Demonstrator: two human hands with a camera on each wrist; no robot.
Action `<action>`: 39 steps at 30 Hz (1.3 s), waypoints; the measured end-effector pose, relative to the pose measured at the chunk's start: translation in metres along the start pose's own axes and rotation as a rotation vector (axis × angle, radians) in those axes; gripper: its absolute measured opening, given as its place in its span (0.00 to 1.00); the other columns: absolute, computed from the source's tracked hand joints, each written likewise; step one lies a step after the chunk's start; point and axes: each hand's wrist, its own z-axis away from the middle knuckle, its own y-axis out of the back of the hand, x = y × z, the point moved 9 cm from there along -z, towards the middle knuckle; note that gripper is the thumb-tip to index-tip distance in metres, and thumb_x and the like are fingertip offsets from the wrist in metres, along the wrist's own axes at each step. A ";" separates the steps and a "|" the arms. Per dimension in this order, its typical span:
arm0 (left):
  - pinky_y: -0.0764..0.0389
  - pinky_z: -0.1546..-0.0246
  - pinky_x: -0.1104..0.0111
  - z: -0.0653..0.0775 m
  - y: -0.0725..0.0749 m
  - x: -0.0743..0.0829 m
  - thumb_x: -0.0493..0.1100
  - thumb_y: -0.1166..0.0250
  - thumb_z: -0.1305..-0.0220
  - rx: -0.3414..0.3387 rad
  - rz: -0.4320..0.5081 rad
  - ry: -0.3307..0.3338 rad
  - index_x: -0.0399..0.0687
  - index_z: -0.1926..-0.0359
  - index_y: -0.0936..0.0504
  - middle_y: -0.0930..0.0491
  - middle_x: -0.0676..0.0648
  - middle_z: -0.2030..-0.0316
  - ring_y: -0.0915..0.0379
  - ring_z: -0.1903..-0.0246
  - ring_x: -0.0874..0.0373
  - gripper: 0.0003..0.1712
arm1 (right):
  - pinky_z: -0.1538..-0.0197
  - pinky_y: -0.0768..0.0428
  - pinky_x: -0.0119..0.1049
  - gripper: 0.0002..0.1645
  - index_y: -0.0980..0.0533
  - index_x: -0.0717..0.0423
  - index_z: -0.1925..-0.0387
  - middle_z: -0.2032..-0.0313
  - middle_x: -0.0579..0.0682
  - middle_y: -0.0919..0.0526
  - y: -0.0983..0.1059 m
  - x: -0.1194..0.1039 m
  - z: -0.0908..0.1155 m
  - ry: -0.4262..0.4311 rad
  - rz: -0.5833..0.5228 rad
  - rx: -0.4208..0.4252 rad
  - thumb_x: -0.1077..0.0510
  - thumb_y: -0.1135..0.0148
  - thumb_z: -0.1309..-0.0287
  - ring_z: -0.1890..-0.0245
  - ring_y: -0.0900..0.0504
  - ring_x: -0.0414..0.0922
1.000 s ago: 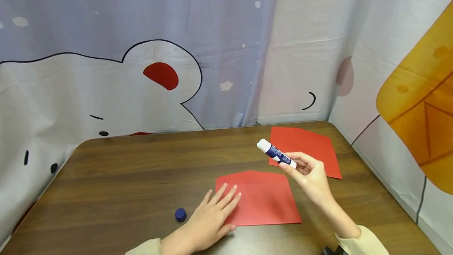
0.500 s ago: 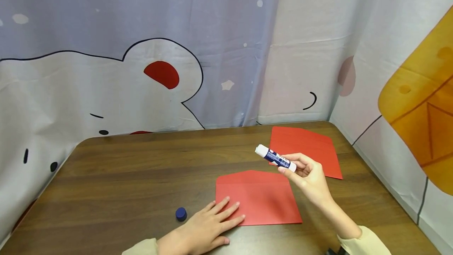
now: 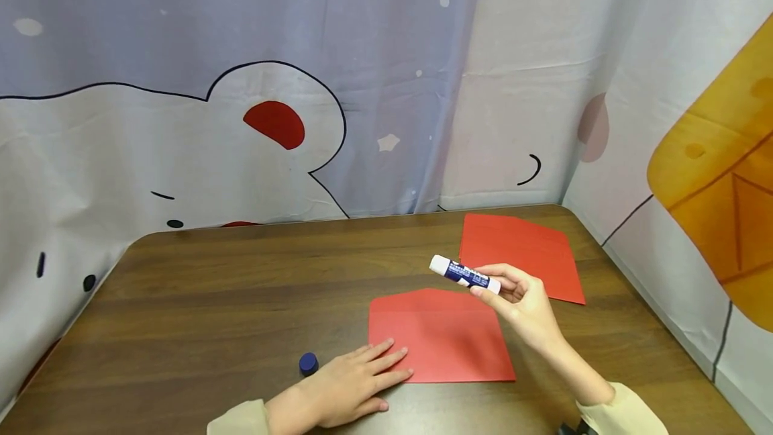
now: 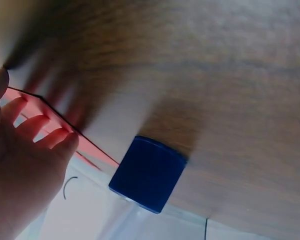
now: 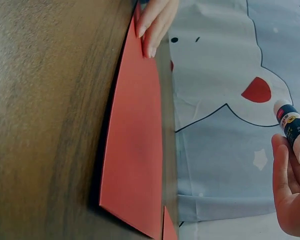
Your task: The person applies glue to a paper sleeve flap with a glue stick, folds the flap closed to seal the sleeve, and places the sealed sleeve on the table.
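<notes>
My right hand [image 3: 524,302] pinches an uncapped glue stick [image 3: 465,274] near its base, above the table. Its white tip points left, and a dark blue label wraps the tube; the right wrist view shows the glue stick [image 5: 291,125] between thumb and fingers. Below it a red envelope [image 3: 447,341] lies flat with its flap unfolded at the far side. My left hand [image 3: 347,384] rests with spread fingers on the envelope's lower left corner. Just left of that hand stands the blue cap [image 3: 308,364], seen large in the left wrist view as a blue cap [image 4: 149,174].
A second red envelope [image 3: 525,254] lies at the back right of the wooden table [image 3: 229,301], partly behind the right hand. A printed curtain [image 3: 386,86] hangs along the table's back and sides.
My left hand has slid down toward the envelope's lower left corner. The glue stick in my right hand has dropped slightly, shifted left and tilted closer to level.
</notes>
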 end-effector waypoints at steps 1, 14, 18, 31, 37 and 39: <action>0.31 0.36 0.61 -0.001 0.000 -0.001 0.57 0.51 0.28 0.003 0.007 0.001 0.58 0.29 0.37 0.39 0.47 0.29 0.42 0.30 0.49 0.29 | 0.66 0.19 0.26 0.15 0.23 0.69 0.55 0.68 0.41 0.12 -0.001 0.001 0.000 -0.005 0.005 -0.005 0.69 0.35 0.46 0.71 0.16 0.36; 0.23 0.44 0.62 -0.006 0.009 -0.002 0.49 0.46 0.29 0.083 -0.048 -0.012 0.61 0.36 0.28 0.30 0.50 0.35 0.32 0.36 0.51 0.22 | 0.66 0.18 0.28 0.15 0.22 0.69 0.55 0.69 0.38 0.13 -0.004 0.014 -0.001 -0.066 0.018 -0.039 0.67 0.34 0.46 0.71 0.16 0.36; 0.24 0.44 0.60 -0.006 0.007 -0.002 0.49 0.47 0.29 0.057 -0.031 -0.005 0.62 0.34 0.30 0.31 0.50 0.34 0.34 0.35 0.51 0.23 | 0.63 0.18 0.29 0.15 0.21 0.68 0.56 0.68 0.38 0.14 -0.004 0.020 -0.002 -0.097 0.016 -0.046 0.66 0.34 0.46 0.71 0.15 0.37; 0.24 0.43 0.61 -0.007 0.007 -0.003 0.49 0.46 0.30 0.064 -0.045 0.000 0.62 0.35 0.29 0.30 0.51 0.34 0.34 0.35 0.51 0.23 | 0.62 0.17 0.31 0.14 0.20 0.62 0.56 0.65 0.48 0.14 -0.016 0.036 -0.009 -0.133 0.112 -0.083 0.59 0.33 0.44 0.69 0.15 0.37; 0.24 0.44 0.61 -0.007 0.007 -0.003 0.49 0.46 0.30 0.056 -0.046 0.000 0.63 0.35 0.29 0.30 0.51 0.34 0.33 0.35 0.51 0.23 | 0.65 0.17 0.31 0.11 0.21 0.59 0.57 0.64 0.55 0.14 -0.025 0.026 -0.010 -0.020 0.176 -0.068 0.61 0.35 0.43 0.71 0.15 0.36; 0.23 0.44 0.61 -0.007 0.008 -0.004 0.50 0.45 0.30 0.056 -0.051 0.003 0.63 0.35 0.29 0.30 0.51 0.34 0.33 0.35 0.51 0.23 | 0.65 0.17 0.31 0.10 0.21 0.56 0.57 0.62 0.53 0.14 -0.031 0.019 -0.011 0.039 0.220 -0.075 0.61 0.35 0.42 0.70 0.15 0.36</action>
